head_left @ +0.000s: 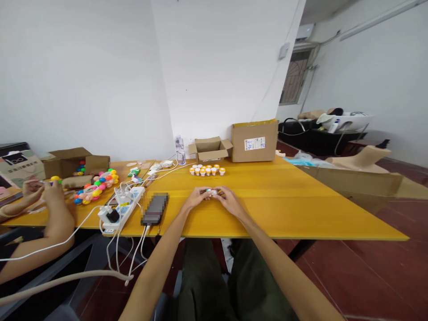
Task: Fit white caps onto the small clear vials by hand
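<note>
Over the front part of the yellow table, my left hand (196, 198) and my right hand (230, 200) meet around a small white object (213, 192) with a teal spot at its left end. Fingers of both hands are closed on it from either side, and its exact kind is too small to make out. Beyond my fingers stands a cluster of several small white-and-orange containers (207, 170) in close rows. Farther back is an open cardboard box (210, 150), its inside hidden from here.
A closed carton (254, 141) and a clear bottle (180, 150) stand by the wall. Left of me lie a power bank-like black device (155, 208), a white power strip (124, 209) with cables, and colourful ball strings (96, 186). A co-worker's hands (43, 189) work at far left.
</note>
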Available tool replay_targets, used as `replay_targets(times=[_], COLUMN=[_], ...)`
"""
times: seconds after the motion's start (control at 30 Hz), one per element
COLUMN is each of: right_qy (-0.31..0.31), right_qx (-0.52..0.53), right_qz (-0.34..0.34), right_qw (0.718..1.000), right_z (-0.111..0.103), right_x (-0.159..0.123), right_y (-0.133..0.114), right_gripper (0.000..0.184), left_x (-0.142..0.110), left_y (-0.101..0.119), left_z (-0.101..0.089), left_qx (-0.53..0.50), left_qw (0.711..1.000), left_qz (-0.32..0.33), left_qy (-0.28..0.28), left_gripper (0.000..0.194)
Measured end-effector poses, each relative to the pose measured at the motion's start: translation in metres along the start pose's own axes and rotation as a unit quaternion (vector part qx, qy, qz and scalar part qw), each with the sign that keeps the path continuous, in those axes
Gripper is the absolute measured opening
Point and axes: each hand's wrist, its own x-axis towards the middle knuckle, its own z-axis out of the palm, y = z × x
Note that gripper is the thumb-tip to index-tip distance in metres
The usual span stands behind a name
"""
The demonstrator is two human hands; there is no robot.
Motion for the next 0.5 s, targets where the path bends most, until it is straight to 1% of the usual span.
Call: replay_targets(times=[0.23,0.5], right_qy=[-0.015,-0.011], right_qx=[0.013,0.021], right_qz=[0.002,0.0], right_qw=[1.0,1.0], right_z=[-0.0018,-0.0007], right_x=[0.0006,0.0009], right_y=[-0.0018,0.002], right_gripper=[0.012,0.012], left_x=[0.0014,0.0012], left_y=[-0.0012,-0.0015], left_z=[0.0002,-0.0003], left_qx=[0.005,0.005], left_qw=[1.0,1.0], left_qz=[-0.002,-0.003], left_qy=[0.006,0.005], left_gripper=[0.045,0.045])
